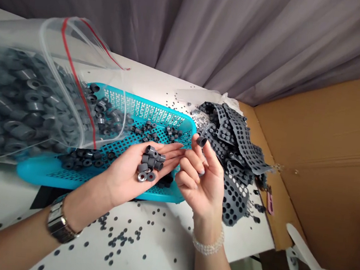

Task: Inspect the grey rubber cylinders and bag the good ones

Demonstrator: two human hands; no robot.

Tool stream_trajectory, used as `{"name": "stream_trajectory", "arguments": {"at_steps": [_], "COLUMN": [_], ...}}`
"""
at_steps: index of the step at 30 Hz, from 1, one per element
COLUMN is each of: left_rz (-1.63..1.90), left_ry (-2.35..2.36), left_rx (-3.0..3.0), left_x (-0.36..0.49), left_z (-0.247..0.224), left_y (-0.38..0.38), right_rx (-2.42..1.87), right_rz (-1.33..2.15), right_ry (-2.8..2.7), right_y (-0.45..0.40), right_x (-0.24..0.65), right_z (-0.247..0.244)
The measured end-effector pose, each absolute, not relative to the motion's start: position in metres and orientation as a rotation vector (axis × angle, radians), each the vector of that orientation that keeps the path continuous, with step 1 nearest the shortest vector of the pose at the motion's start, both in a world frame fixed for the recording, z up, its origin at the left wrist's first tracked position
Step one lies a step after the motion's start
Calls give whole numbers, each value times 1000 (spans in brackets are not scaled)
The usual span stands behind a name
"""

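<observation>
My left hand (132, 168) is palm up over the blue plastic basket (150, 109), its fingers stretched out. It bears several small dark grey rubber caps (154, 159), ring-shaped at one end, in the palm. Beside its fingertips, my right hand (201, 175) pinches a single rubber cap (201, 141) between thumb and forefinger, with the hollow end showing. More caps lie on the basket's latticed floor. At the left, a clear zip bag (49, 82) with red stripes, full of similar grey caps, rests over the basket with its mouth facing right.
Perforated grey rubber sheets (240, 136) are heaped right of the basket. Small dark discs (122, 237) are scattered over the white table (141, 267). Pink-handled scissors (269, 201) lie by the cardboard panel (326, 166). A grey curtain (208, 36) hangs behind.
</observation>
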State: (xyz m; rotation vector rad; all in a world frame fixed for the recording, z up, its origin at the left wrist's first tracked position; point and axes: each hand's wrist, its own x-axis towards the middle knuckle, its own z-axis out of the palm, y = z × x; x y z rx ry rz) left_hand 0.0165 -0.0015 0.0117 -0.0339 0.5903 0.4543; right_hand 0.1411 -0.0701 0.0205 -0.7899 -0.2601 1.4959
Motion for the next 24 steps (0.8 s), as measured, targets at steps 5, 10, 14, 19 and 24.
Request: {"name": "stream_trajectory", "arguments": {"at_steps": [5,10,14,19,24], "left_rz": [487,496,492,488,467], "left_ry": [587,503,466,412,418], "left_rx": [-36,-34,-37,10,56], "left_x": [15,13,12,8,7], "left_z": [7,9,9,9,11], "left_y": [-2,-4,-3,-1,-1], "right_rx": [-806,-1054,-1417,-1666,-1685], "right_rz": [1476,1271,952,740,677], "right_ry": [-242,-453,-837,-1256,-1425], "right_y": [-70,-69,-72,-74,-73], "right_x": [143,145,143,142,140], "right_z": [23,20,18,16,13]}}
